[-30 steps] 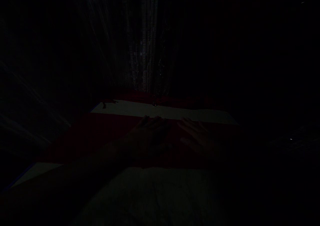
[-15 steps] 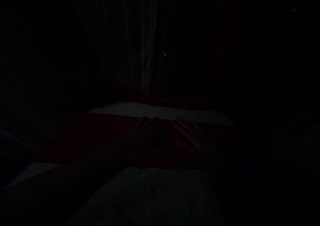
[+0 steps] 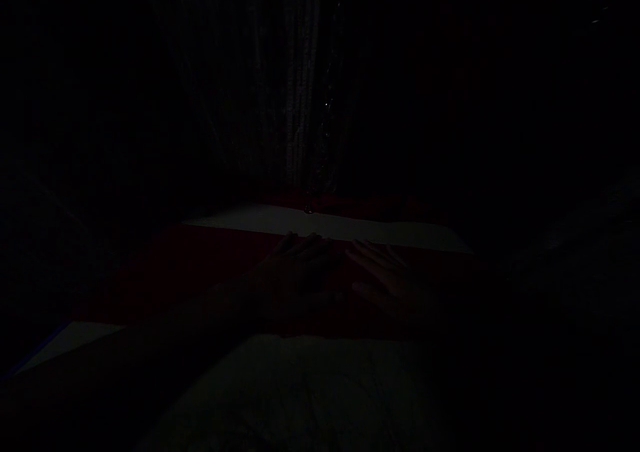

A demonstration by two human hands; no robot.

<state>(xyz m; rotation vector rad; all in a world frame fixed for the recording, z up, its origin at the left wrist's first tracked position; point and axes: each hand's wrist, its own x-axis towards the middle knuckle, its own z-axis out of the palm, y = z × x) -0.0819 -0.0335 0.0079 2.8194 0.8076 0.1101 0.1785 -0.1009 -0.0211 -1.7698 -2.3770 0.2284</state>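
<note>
My left hand (image 3: 293,272) and right hand (image 3: 390,275) lie outspread, grasping nothing, over red sheet (image 3: 185,262), probably light and soft, best pinched by the bench's (image 3: 390,231) left edge.

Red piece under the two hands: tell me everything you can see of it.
The red piece is a dark red, broad band that looks flat, with a fairly straight far edge. It lies crosswise between a pale strip beyond it and a pale area nearer the camera. The left hand and right hand appear to rest on it, palms down. Its right end fades into darkness; it looks like cloth, but the dim light leaves that uncertain.
</note>
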